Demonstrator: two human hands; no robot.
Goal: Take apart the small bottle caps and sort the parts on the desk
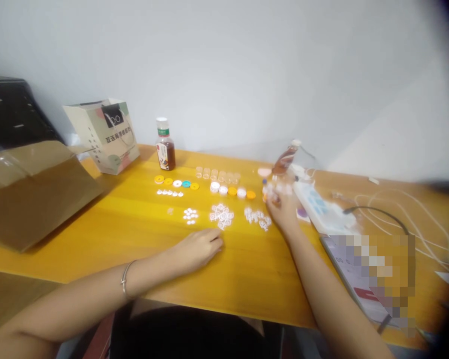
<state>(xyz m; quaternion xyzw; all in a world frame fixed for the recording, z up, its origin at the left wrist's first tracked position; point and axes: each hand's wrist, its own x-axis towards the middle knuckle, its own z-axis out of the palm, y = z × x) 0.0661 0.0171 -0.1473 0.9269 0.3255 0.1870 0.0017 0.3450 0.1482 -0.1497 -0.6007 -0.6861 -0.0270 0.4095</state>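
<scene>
My left hand (204, 247) rests on the yellow table, its fingers curled closed with nothing visible in them. Just beyond it lie a pile of small white openwork pieces (221, 216) and a group of white dots (190, 216). My right hand (284, 207) reaches into a cluster of small clear and coloured parts (278, 187); its fingers are blurred, so their grip is unclear. More white pieces (257, 218) lie left of that hand. Behind them run a row of orange and white caps (232, 191), a row of yellow, white and teal rings (177, 184), and clear little cups (214, 174).
A dark drink bottle (166, 152) stands at the back, and a tilted brown bottle (285, 158) is behind my right hand. Left are a paper bag (110, 144) and an open cardboard box (37, 194). A power strip (323, 209), cables and a tablet-like device (353, 279) lie right.
</scene>
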